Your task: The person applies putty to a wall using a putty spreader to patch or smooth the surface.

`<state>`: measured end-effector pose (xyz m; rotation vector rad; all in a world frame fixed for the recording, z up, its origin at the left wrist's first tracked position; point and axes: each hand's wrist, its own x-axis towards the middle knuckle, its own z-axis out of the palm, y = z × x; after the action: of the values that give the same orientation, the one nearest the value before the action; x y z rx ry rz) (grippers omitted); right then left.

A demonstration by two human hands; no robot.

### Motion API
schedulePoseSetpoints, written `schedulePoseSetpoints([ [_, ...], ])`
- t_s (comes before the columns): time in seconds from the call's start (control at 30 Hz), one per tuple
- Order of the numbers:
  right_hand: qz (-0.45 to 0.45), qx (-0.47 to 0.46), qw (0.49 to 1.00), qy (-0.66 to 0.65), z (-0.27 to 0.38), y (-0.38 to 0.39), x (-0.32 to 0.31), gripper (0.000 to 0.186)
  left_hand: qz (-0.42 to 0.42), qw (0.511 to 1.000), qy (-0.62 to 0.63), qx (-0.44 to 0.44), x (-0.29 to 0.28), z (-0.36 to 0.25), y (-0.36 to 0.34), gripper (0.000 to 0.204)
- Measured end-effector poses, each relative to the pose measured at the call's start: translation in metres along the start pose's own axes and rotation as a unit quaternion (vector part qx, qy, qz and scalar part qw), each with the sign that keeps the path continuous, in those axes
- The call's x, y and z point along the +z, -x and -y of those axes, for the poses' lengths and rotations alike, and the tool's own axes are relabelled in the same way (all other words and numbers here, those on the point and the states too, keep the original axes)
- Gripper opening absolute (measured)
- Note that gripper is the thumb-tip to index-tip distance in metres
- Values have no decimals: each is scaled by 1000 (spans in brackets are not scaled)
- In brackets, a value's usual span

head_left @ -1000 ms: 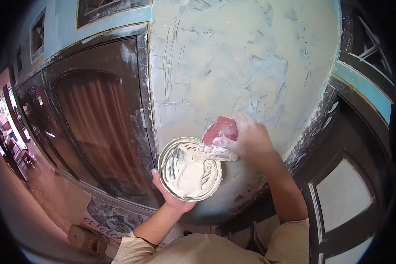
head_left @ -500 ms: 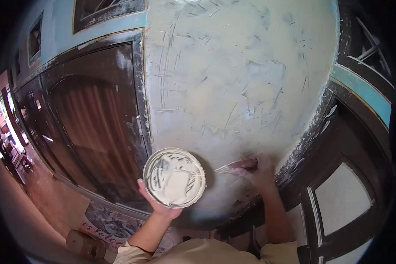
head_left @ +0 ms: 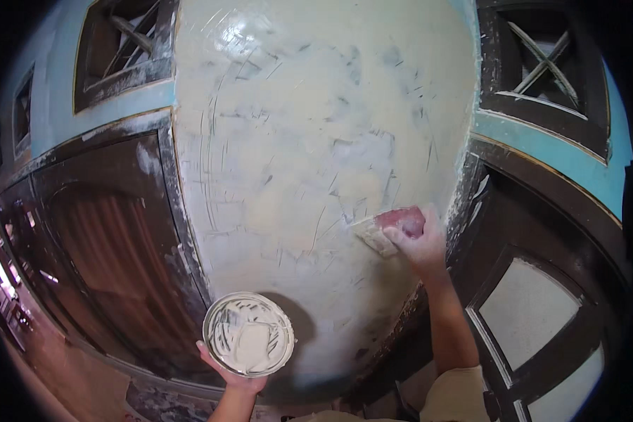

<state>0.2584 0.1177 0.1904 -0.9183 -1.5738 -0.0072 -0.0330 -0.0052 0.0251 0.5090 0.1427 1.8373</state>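
1. Right hand (head_left: 420, 243) is up against the plastered wall panel (head_left: 309, 162), fingers wrapped tight around the red handle of a putty knife (head_left: 390, 226); the pale blade lies flat on the wall, angled down to the left of the hand.
2. That blade sits in the lower right part of the panel, near its right edge; just beyond the hand runs the dark door frame (head_left: 471, 204), so there is little room to the right.
3. Open plaster spreads wide above and to the left of the blade, streaked with scrape marks; plenty of bare surface that way.
4. Left hand (head_left: 235, 376) is low in the picture, fingers cupped under a round pan of white filler (head_left: 248, 334); the thumb hooks over the near rim, and the pan is held level, clear of the wall and throwing a shadow on it.
5. Pan and knife are well apart; the pan hangs near the panel's lower left edge, just beside the dark wooden door (head_left: 112, 260) on the left.
6. On the right, a panelled door (head_left: 541, 316) with pale panes stands close behind the right forearm; a teal band (head_left: 541, 148) runs above it.
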Motion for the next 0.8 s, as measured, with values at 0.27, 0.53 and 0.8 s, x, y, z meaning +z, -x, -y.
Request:
schedulePoseSetpoints([
  [0.27, -159, -132, 963, 170, 37, -138, -51, 64, 61, 998, -5, -7, 8, 0, -14, 90],
  [0.53, -191, -96, 953, 214, 38, -269, -90, 85, 61, 998, 10, 23, 8, 9, -43, 90],
  [0.8, -247, -2, 907, 342, 31, -366, -120, 83, 40, 999, -13, 21, 33, 19, -79, 89],
])
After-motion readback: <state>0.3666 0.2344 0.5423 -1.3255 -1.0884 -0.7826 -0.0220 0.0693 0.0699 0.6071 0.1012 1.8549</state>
